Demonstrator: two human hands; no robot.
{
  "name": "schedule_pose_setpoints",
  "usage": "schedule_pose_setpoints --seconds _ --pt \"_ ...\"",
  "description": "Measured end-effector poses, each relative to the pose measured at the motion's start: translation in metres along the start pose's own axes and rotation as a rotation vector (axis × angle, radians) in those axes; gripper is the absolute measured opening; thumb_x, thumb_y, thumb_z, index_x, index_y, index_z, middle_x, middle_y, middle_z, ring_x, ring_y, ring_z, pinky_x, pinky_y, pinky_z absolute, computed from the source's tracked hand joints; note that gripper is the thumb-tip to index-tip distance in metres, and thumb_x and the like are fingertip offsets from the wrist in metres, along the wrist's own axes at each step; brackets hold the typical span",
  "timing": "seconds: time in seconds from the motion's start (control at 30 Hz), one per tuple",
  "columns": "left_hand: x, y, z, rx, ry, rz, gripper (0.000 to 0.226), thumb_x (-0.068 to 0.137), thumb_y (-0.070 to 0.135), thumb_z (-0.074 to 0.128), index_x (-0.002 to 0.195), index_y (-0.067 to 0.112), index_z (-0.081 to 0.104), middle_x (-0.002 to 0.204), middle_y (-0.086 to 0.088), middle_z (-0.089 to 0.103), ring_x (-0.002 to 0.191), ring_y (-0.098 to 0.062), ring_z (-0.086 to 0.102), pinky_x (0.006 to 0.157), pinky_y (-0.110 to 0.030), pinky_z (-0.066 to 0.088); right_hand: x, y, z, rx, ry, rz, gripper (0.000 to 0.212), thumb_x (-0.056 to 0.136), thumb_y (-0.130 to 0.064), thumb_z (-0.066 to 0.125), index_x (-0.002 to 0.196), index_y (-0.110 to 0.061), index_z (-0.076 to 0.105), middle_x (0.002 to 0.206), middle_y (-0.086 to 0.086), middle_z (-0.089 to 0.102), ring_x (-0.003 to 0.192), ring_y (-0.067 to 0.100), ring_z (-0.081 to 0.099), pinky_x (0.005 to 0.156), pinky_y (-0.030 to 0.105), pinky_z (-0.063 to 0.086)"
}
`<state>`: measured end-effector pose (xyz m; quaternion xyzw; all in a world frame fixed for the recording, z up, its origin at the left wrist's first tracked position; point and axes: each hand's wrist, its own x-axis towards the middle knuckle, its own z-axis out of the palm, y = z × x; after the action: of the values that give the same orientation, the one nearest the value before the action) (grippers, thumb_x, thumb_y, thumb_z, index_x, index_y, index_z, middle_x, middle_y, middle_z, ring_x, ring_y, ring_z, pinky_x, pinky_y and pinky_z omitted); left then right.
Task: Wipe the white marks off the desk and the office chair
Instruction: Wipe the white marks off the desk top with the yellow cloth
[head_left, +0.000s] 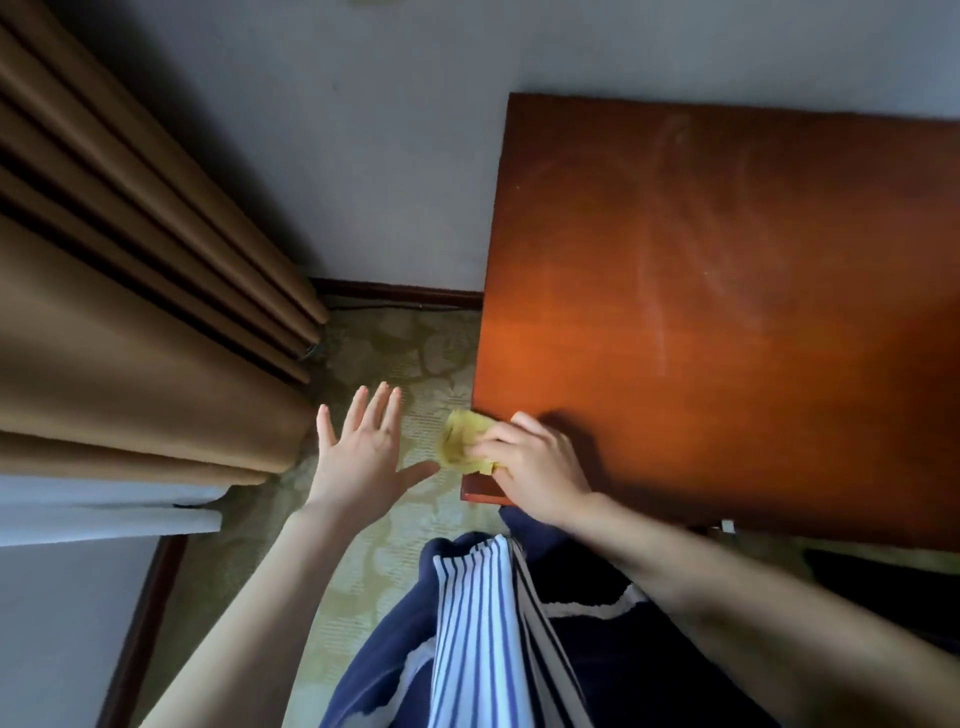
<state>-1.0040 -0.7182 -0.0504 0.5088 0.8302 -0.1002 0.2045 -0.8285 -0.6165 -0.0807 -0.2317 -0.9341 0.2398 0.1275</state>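
Beside the heavy brown pleated curtains (130, 312), the left hand (363, 447) is hovering over the patterned carpet with fingers spread, holding nothing. Just right of it, the crumpled yellow cloth (460, 439) is overhanging the near-left corner of the reddish-brown wooden desk (727, 415), and the right hand (535, 462) is pinching it with curled fingers. The faint white smeared marks (670, 234) are lying well apart, toward the desk's far middle. The cloth is probably risking slipping off the edge, and bunched like this, it is likely risking smearing the marks rather than lifting them. The office chair is not clearly showing.
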Motion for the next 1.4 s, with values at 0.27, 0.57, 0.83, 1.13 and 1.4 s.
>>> schedule_pose_setpoints --seconds 0.27,0.57,0.83,1.13,1.4 --pt "0.046 0.051 -0.009 -0.001 -0.017 0.284 0.091 0.089 0.065 0.040 0.152 0.012 0.001 0.160 -0.002 -0.006 0.147 -0.020 -0.008 0.114 -0.054 -0.004 -0.074 0.008 -0.015 -0.013 0.107 0.255 0.052 0.058 0.015 0.067 0.093 -0.022 0.077 0.095 -0.008 0.073 0.073 0.022 0.062 0.049 0.029 0.054" --pt "0.058 0.104 -0.003 0.068 -0.098 0.284 0.104 0.083 0.070 0.045 0.151 0.009 -0.005 0.158 -0.009 -0.016 0.146 -0.022 -0.015 0.114 -0.053 -0.007 -0.112 0.062 -0.060 -0.078 0.120 0.377 0.053 0.060 0.022 0.062 0.093 -0.017 0.077 0.097 -0.004 0.073 0.080 0.024 0.064 0.051 0.035 0.055" --pt "0.092 0.122 -0.007 -0.020 -0.033 0.030 0.132 0.065 0.077 0.060 0.149 0.005 -0.012 0.157 -0.011 -0.018 0.146 -0.023 -0.015 0.114 -0.054 -0.004 -0.050 0.148 -0.097 -0.107 0.092 0.228 0.045 0.062 0.015 0.070 0.093 -0.017 0.077 0.097 -0.003 0.073 0.079 0.025 0.064 0.051 0.037 0.055" --pt "0.103 0.153 -0.010 -0.015 -0.091 -0.168 0.140 0.058 0.082 0.059 0.148 0.004 -0.014 0.158 -0.011 -0.018 0.146 -0.023 -0.014 0.114 -0.054 0.001 0.038 0.210 -0.122 -0.088 -0.026 0.111 0.041 0.069 0.011 0.070 0.099 -0.016 0.076 0.101 0.000 0.072 0.085 0.027 0.062 0.060 0.036 0.055" --pt "0.106 0.162 -0.021 0.052 -0.164 -0.209 0.140 0.060 0.080 0.060 0.146 -0.001 -0.015 0.156 -0.017 -0.018 0.146 -0.029 -0.013 0.115 -0.053 0.003 0.080 0.201 -0.110 -0.101 0.023 0.432 0.042 0.087 0.002 0.055 0.110 -0.029 0.069 0.116 -0.009 0.065 0.107 0.027 0.053 0.073 0.038 0.050"
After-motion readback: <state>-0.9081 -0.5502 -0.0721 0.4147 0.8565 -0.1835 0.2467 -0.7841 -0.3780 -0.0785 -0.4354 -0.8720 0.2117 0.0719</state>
